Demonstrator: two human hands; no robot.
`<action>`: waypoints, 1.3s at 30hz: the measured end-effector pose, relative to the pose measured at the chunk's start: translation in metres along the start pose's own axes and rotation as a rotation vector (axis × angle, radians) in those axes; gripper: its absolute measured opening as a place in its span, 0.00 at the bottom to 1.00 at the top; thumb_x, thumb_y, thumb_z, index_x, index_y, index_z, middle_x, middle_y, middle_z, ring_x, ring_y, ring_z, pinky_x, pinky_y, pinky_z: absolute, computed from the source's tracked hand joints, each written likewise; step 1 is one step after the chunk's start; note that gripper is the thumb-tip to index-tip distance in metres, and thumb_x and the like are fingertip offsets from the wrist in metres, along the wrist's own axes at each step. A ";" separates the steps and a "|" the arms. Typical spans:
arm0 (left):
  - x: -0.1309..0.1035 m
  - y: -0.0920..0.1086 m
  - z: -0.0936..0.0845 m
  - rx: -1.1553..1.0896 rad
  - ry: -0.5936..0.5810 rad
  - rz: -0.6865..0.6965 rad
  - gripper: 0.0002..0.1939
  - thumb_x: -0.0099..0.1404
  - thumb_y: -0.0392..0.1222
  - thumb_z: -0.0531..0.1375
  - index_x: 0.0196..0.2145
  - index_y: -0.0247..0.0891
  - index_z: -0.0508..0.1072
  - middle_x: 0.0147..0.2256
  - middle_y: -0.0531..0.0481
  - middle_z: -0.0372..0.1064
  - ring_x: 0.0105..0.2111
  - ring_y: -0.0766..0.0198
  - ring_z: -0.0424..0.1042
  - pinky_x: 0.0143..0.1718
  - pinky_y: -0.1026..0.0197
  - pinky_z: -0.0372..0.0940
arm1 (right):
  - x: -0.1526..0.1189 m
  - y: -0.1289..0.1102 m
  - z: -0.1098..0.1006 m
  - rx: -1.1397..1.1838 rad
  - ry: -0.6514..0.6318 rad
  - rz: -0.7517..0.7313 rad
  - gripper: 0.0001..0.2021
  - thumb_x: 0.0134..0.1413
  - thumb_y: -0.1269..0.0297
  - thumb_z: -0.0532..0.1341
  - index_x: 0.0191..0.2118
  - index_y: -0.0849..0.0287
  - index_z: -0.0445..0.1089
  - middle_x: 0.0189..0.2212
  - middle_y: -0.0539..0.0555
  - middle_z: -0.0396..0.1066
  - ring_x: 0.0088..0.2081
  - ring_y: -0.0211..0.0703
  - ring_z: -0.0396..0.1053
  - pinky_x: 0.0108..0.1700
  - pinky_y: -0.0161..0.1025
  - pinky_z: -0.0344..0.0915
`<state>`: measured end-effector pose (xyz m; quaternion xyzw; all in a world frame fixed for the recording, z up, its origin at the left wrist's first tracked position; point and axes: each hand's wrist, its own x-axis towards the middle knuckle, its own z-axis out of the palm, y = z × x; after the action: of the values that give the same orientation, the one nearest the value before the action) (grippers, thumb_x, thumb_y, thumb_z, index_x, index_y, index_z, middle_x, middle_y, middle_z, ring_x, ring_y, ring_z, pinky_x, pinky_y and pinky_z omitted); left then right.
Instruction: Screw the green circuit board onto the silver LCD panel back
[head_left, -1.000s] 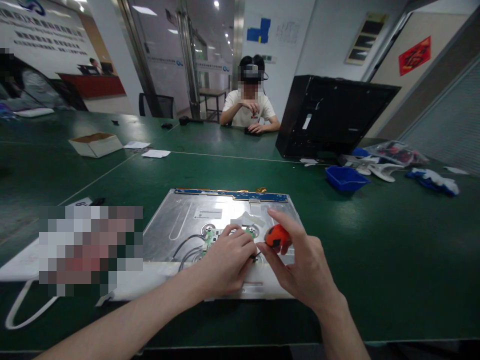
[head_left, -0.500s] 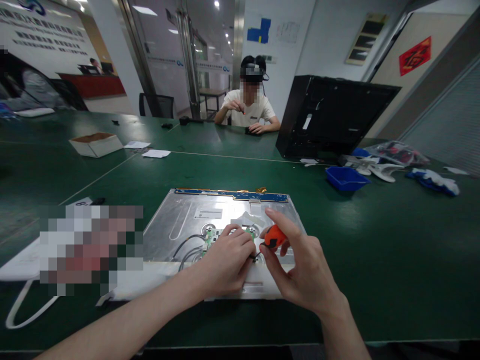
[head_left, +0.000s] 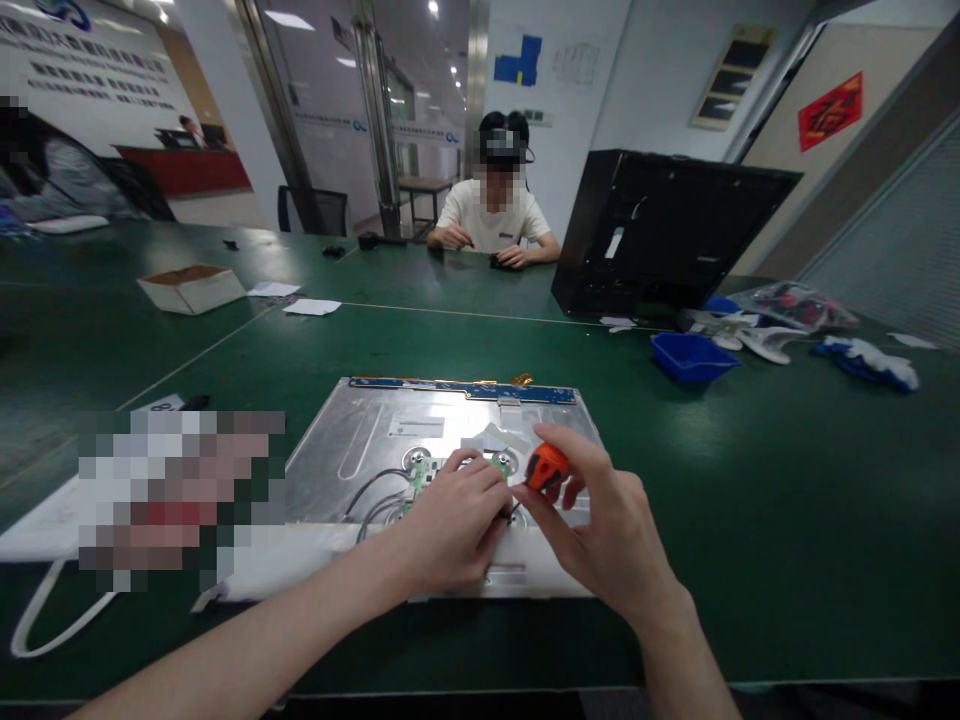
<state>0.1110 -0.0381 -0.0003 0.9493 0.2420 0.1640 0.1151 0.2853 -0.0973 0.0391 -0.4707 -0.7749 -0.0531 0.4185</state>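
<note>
A flat metal display panel (head_left: 352, 430) lies on the table in front of me, with a small green circuit board (head_left: 421, 476) on its middle and dark cables (head_left: 367, 492) running off to the left. My right hand (head_left: 600, 500) grips the orange and black handle of a screwdriver (head_left: 547, 466) between thumb and fingers. The tool is tilted, its thin dark shaft pointing down toward the panel. Beside the shaft, my left hand (head_left: 463, 515) rests over the board with curled fingers. Its fingertips are pressed together near the tip; whatever they pinch is hidden.
A large black screen housing (head_left: 667, 235) stands at the back right. Near it are a blue tray (head_left: 694, 357), white stand parts (head_left: 772, 345) and gloves (head_left: 866, 362). An open box (head_left: 193, 290) lies left. Across the table sits another person (head_left: 495, 215).
The screwdriver handle has turned and shifted slightly left in my right fingers. My left hand has stayed in place. The person opposite has lowered one hand.
</note>
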 end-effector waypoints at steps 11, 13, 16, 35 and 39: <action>0.000 0.000 0.001 -0.004 -0.007 -0.001 0.09 0.65 0.36 0.54 0.41 0.36 0.71 0.42 0.44 0.71 0.46 0.53 0.68 0.56 0.44 0.54 | 0.000 -0.001 -0.001 0.053 -0.041 0.040 0.22 0.61 0.67 0.59 0.59 0.55 0.56 0.33 0.49 0.73 0.25 0.35 0.69 0.27 0.32 0.66; -0.001 -0.001 0.002 -0.001 -0.009 0.000 0.08 0.65 0.36 0.54 0.40 0.36 0.71 0.42 0.43 0.71 0.46 0.52 0.68 0.56 0.43 0.53 | 0.000 -0.002 -0.005 0.118 -0.102 0.064 0.24 0.62 0.69 0.58 0.61 0.53 0.54 0.34 0.49 0.74 0.26 0.36 0.70 0.28 0.33 0.67; -0.001 -0.001 0.002 -0.003 -0.014 -0.001 0.08 0.65 0.36 0.54 0.41 0.36 0.70 0.42 0.44 0.71 0.46 0.52 0.67 0.57 0.43 0.53 | -0.001 -0.002 -0.010 0.180 -0.199 0.121 0.27 0.62 0.70 0.56 0.64 0.51 0.50 0.37 0.50 0.74 0.29 0.37 0.71 0.32 0.35 0.70; 0.000 -0.003 0.010 0.067 0.020 0.020 0.09 0.68 0.35 0.52 0.41 0.36 0.71 0.43 0.43 0.71 0.47 0.53 0.68 0.56 0.44 0.54 | 0.000 -0.002 -0.006 0.198 -0.159 0.114 0.31 0.62 0.71 0.57 0.67 0.48 0.47 0.36 0.49 0.72 0.30 0.38 0.71 0.34 0.35 0.71; 0.000 -0.003 0.009 0.072 0.011 0.026 0.09 0.69 0.35 0.52 0.42 0.36 0.71 0.43 0.44 0.71 0.46 0.53 0.68 0.56 0.45 0.55 | -0.001 -0.001 -0.003 0.160 -0.134 0.085 0.31 0.61 0.71 0.58 0.66 0.48 0.47 0.36 0.50 0.71 0.28 0.37 0.70 0.31 0.35 0.70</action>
<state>0.1130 -0.0364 -0.0099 0.9550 0.2360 0.1619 0.0773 0.2865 -0.0999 0.0410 -0.4707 -0.7823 0.0580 0.4038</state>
